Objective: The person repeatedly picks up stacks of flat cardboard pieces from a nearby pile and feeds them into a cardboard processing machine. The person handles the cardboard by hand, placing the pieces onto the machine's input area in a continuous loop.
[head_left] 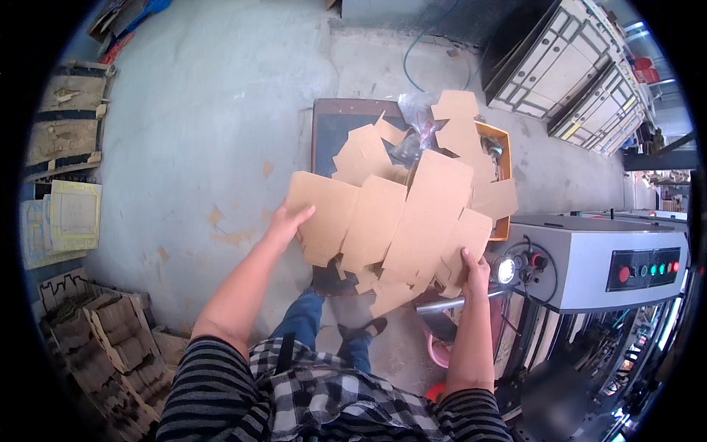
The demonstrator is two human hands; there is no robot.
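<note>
A wide, brown die-cut cardboard blank (431, 210) with flaps and fold panels spans the space between my hands. My left hand (283, 227) grips its left edge, thumb on top and fingers underneath. At the right end, my right hand (476, 271) is closed on the near right edge, thumb on top. Whether there is one blank or several layers in my grip, I cannot tell. Behind it lie more cut cardboard pieces (362, 153) on a dark-topped table (322, 140). A crumpled clear plastic bag (417, 118) rests among them.
A yellow bin (503, 230) stands right of the table. Close on my right is a grey machine (571, 261) with coloured buttons and a lit lamp (504, 269). Patterned boards (549, 55) lean at the far right. Cardboard stacks (121, 335) stand at left; scraps litter the floor.
</note>
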